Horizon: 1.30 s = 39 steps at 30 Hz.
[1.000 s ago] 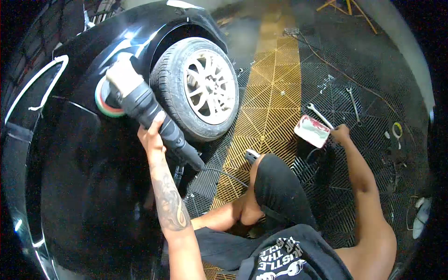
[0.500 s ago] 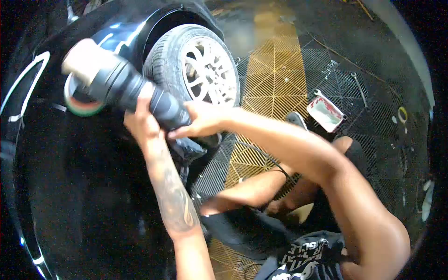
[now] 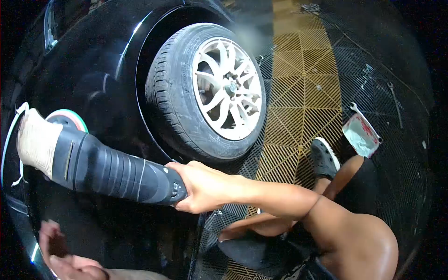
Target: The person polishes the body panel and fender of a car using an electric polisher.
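A black polisher (image 3: 116, 170) with a whitish cover over its head lies across the left of the view. My right hand (image 3: 200, 186) is wrapped round the rear end of its body. The round pad (image 3: 70, 119), edged green and red, shows behind the head, close to the black car panel (image 3: 107, 107). At the lower left my left hand (image 3: 70, 261) is off the tool, its fingers apart and holding nothing. Part of it is blurred.
A wheel (image 3: 228, 88) with white spokes stands at top centre. On the tiled floor (image 3: 303, 84) are a white tray (image 3: 361, 135) with red smears, a wrench beside it and another wrench (image 3: 395, 105). My shod foot (image 3: 324, 158) rests near the tray.
My left hand has let go of the polisher and moved down and left. The right hand went from the tray to the polisher's rear end. The polisher now lies lower and more level in view.
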Available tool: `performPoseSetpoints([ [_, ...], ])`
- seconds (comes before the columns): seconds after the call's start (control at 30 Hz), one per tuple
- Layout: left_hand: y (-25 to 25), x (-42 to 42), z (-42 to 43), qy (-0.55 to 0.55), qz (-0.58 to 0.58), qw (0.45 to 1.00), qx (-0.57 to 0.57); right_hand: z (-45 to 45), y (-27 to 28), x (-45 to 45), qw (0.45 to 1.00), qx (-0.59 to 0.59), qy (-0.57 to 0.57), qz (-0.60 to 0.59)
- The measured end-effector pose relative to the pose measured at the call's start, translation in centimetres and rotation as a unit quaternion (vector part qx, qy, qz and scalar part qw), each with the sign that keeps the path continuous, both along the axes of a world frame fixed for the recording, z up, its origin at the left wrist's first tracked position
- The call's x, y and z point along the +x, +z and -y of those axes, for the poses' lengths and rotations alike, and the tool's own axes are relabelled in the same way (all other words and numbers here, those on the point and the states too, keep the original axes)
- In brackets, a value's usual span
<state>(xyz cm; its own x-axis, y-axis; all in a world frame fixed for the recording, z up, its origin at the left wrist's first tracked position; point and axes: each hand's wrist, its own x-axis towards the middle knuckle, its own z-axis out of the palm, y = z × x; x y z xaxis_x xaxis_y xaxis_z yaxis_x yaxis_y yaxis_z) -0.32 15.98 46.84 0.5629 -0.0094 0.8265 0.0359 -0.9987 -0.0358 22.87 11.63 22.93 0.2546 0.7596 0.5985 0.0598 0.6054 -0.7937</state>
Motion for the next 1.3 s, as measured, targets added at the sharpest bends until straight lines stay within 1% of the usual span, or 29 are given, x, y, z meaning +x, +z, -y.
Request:
performPoseSetpoints([
  [0.07, 2.4, 5.9, 0.8, 0.062, -0.064, 0.994, 0.070, 0.1, -0.4, 1.4, 1.000, -0.001, 0.012, 0.007],
  [0.13, 2.0, 10.7, -2.1, 0.107, -0.004, 0.994, 0.028, 0.1, -0.8, 2.5, 0.999, -0.013, 0.011, 0.031],
  [0.2, 2.5, 13.3, -3.9, 0.178, -0.027, 0.970, 0.162, -0.2, -1.9, 3.6, 0.998, -0.022, 0.045, 0.037],
  [0.23, 2.0, 13.9, -3.9, 0.162, -0.008, 0.981, 0.105, -0.5, -2.6, 4.0, 0.998, -0.012, 0.056, 0.032],
  [0.27, 1.9, 14.7, -3.9, 0.166, -0.009, 0.980, 0.112, -0.7, -3.3, 4.3, 0.998, -0.002, 0.064, 0.026],
  [0.33, 1.5, 16.2, -4.1, 0.007, -0.117, 0.991, -0.061, -0.7, -4.4, 5.0, 0.998, -0.003, 0.069, 0.005],
  [0.37, 0.9, 16.8, -4.5, -0.006, -0.084, 0.991, -0.102, -0.8, -5.0, 5.2, 0.998, -0.012, 0.058, -0.001],
  [0.4, 1.0, 16.9, -5.0, 0.013, -0.103, 0.992, -0.073, -0.9, -5.5, 5.5, 0.999, -0.021, 0.045, -0.005],
  [0.47, 1.0, 17.5, -6.4, 0.008, -0.104, 0.992, -0.076, -0.7, -6.2, 6.2, 0.999, -0.012, 0.046, -0.003],
  [0.5, 0.0, 19.4, -6.1, 0.013, -0.054, 0.996, -0.066, -0.6, -6.6, 6.5, 0.999, -0.029, 0.033, 0.001],
  [0.53, -0.4, 20.7, -6.0, 0.012, -0.051, 0.996, -0.068, -0.4, -6.8, 6.7, 0.999, -0.048, 0.018, 0.004],
  [0.57, -0.1, 21.4, -6.5, 0.005, -0.078, 0.996, -0.036, 0.0, -6.7, 7.5, 0.999, -0.020, 0.012, -0.032],
  [0.6, -0.2, 22.7, -6.5, -0.003, -0.081, 0.995, -0.055, -0.2, -6.9, 8.1, 0.999, -0.019, 0.009, -0.032],
  [0.67, -0.3, 25.2, -6.3, -0.014, -0.093, 0.993, -0.075, -0.7, -7.4, 9.2, 0.992, 0.105, -0.048, -0.052],
  [0.7, -0.7, 26.5, -6.1, -0.007, -0.089, 0.992, -0.085, -0.6, -7.4, 10.3, 0.996, 0.073, -0.013, -0.044],
  [0.77, -0.9, 28.6, -6.5, -0.014, -0.095, 0.989, -0.111, -0.9, -7.8, 11.3, 0.998, 0.037, -0.022, -0.049],
  [0.8, -0.9, 29.3, -6.7, -0.025, -0.116, 0.989, -0.093, -0.7, -8.0, 11.9, 0.998, 0.020, -0.030, -0.047],
  [0.87, -1.9, 30.5, -6.1, 0.051, -0.079, 0.995, 0.043, 0.0, -8.0, 13.1, 0.998, 0.006, -0.014, -0.064],
  [0.9, -3.0, 30.9, -4.6, 0.104, -0.062, 0.985, 0.125, -0.7, -8.4, 13.0, 0.995, 0.054, -0.056, -0.065],
  [0.93, -2.8, 31.1, -4.3, 0.104, -0.065, 0.984, 0.129, -1.4, -8.7, 12.9, 0.987, 0.103, -0.098, -0.068],
  [0.97, -2.3, 31.3, -4.3, 0.064, -0.095, 0.991, 0.066, -1.2, -8.5, 13.0, 0.987, 0.107, -0.097, -0.074],
  [1.0, -1.7, 31.6, -4.3, 0.026, -0.126, 0.992, 0.001, -0.7, -8.1, 13.1, 0.992, 0.073, -0.066, -0.074],
  [1.03, -0.6, 32.1, -4.2, 0.020, -0.146, 0.989, -0.017, -0.4, -7.7, 13.2, 0.996, 0.040, -0.032, -0.072],
  [1.07, -0.3, 33.2, -3.7, 0.028, -0.131, 0.991, -0.012, -0.3, -7.4, 12.9, 0.996, 0.044, -0.027, -0.076],
  [1.13, 2.7, 33.1, -6.9, -0.042, -0.207, 0.964, -0.164, -0.4, -7.1, 12.1, 0.993, 0.053, -0.016, -0.104],
  [1.17, 2.9, 33.6, -7.1, -0.030, -0.214, 0.969, -0.123, -0.4, -7.0, 11.8, 0.992, 0.062, -0.023, -0.109],
  [1.2, 3.4, 34.1, -7.4, -0.042, -0.233, 0.962, -0.135, -0.3, -6.7, 11.6, 0.991, 0.071, -0.030, -0.113],
  [1.27, 4.4, 35.6, -7.7, -0.050, -0.254, 0.954, -0.151, 0.4, -6.3, 11.6, 0.989, 0.035, 0.065, -0.128],
  [1.3, 5.1, 36.6, -8.1, -0.043, -0.255, 0.947, -0.190, -0.5, -6.5, 11.1, 0.976, 0.142, 0.052, -0.158],
])
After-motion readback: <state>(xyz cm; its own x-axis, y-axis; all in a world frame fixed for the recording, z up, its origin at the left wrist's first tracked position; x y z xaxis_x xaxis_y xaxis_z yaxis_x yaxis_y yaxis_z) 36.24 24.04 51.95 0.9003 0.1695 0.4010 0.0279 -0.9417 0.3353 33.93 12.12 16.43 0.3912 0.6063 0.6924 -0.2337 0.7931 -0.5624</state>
